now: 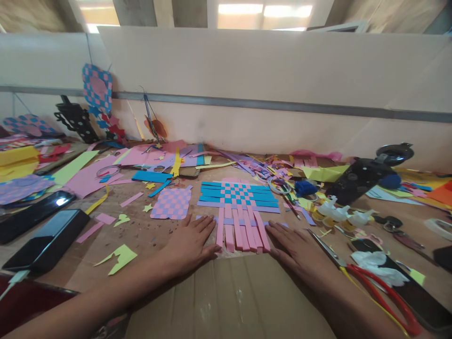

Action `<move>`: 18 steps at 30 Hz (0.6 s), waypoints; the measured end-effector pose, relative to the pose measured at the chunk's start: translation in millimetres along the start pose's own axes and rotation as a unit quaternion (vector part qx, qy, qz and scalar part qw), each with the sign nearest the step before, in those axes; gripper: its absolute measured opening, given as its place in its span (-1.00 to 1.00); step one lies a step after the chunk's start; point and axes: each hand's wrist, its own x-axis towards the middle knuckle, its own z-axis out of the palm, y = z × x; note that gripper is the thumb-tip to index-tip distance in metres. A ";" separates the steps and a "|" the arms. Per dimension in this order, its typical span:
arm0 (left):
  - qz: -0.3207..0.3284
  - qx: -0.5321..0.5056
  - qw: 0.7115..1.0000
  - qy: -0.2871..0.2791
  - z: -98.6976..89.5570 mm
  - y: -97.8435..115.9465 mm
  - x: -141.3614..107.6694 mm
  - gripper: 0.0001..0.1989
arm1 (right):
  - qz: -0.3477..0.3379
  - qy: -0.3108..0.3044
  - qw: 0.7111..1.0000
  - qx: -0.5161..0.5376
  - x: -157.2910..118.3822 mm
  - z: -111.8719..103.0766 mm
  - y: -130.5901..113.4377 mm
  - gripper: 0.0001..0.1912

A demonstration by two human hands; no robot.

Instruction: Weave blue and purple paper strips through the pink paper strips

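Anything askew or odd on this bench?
Yes. The loose pink strips below the blue-and-pink weave splay unevenly, the rightmost slanting outward. Paper scraps lie heaped untidily behind it. Red-handled scissors lie beside the right hand, an awkward spot for a sharp tool.

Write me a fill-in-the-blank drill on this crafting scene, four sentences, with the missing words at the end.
1. Between the left hand and the right hand, the loose strip ends are coloured ____.
2. Beyond them, the woven checkered section alternates pink with ____.
3. The scissors lie closer to the person's ____ hand.
4. The cable plugged into the black device is ____.

Missing words: pink; blue; right; white.
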 end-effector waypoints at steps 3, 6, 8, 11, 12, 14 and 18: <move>0.001 -0.001 1.000 -0.003 0.9 -0.6 0.6 -0.21 | 0.001 0.001 1.000 -0.008 0.8 3.5 2.9 -0.27; 0.003 0.001 1.000 -0.005 2.8 -0.6 2.9 -0.20 | 0.005 0.002 1.000 -0.015 2.5 5.7 4.9 -0.25; 0.003 0.003 1.000 -0.005 4.0 0.4 3.7 -0.19 | 0.003 0.010 1.000 -0.018 3.3 7.4 6.2 -0.26; 0.008 -0.002 1.000 0.001 1.9 1.8 3.9 -0.26 | 0.001 0.025 0.999 -0.020 3.0 10.6 8.8 -0.29; 0.008 -0.006 1.000 0.007 -0.5 1.7 4.4 -0.32 | 0.001 0.027 0.999 -0.021 2.6 11.4 9.6 -0.29; -0.005 -0.010 1.000 0.019 -7.6 0.2 6.9 -0.47 | 0.002 0.025 0.999 -0.022 1.8 12.1 10.6 -0.29; -0.049 0.001 0.998 0.041 -20.8 -9.6 17.7 -0.69 | 0.007 0.016 1.000 -0.022 0.6 10.7 10.3 -0.26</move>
